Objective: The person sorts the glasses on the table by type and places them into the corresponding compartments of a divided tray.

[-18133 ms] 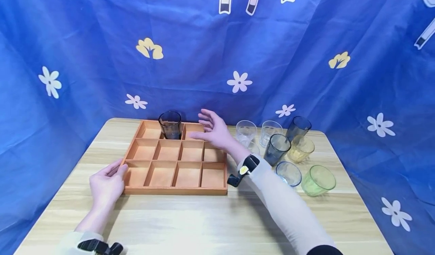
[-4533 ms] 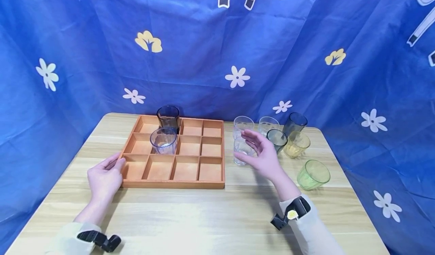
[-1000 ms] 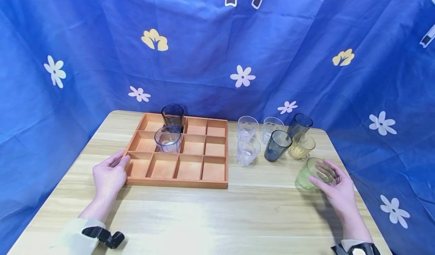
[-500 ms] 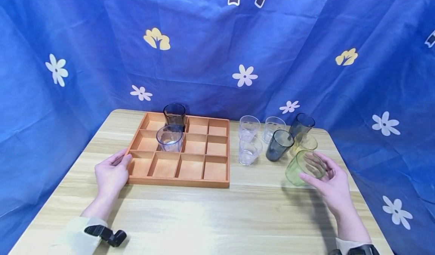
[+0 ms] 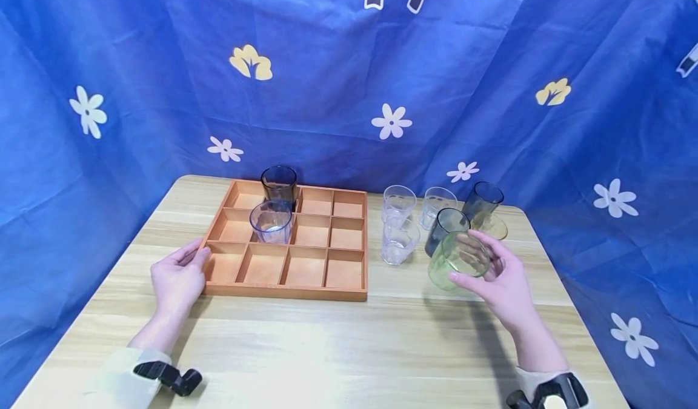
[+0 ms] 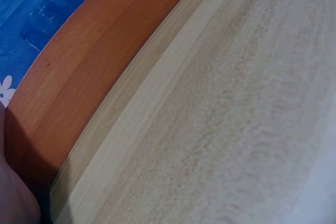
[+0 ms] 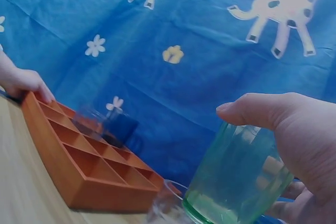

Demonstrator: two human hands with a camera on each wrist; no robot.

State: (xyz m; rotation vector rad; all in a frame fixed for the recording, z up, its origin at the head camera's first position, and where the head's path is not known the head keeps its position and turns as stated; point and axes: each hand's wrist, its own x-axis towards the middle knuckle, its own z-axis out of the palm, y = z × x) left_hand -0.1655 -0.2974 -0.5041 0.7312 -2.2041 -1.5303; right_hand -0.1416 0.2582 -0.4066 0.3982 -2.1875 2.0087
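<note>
My right hand (image 5: pixel 504 285) holds a green glass (image 5: pixel 452 263) raised over the table, thumb on one side and fingers on the other. In the right wrist view the green glass (image 7: pixel 231 177) leans, its base toward the tray. My left hand (image 5: pixel 178 279) grips the left edge of a wooden divided tray (image 5: pixel 283 291) near its front corner. Standing in the tray are a dark glass (image 5: pixel 279 185), in the second compartment of the back row, and a blue-rimmed clear glass (image 5: pixel 271 224) right in front of it, in the middle row.
Right of the tray stand three clear glasses, the nearest (image 5: pixel 399 245) before the other two. Beside them are two dark glasses (image 5: pixel 440 230) and a yellow glass (image 5: pixel 493 226), partly hidden by the green one. A blue curtain (image 5: pixel 327 82) hangs behind the table (image 5: pixel 327 348).
Since the oldest frame, the blue-rimmed glass has gone from the table into the tray. Within the last second my right hand has lifted the green glass and carried it left. The left hand stays put.
</note>
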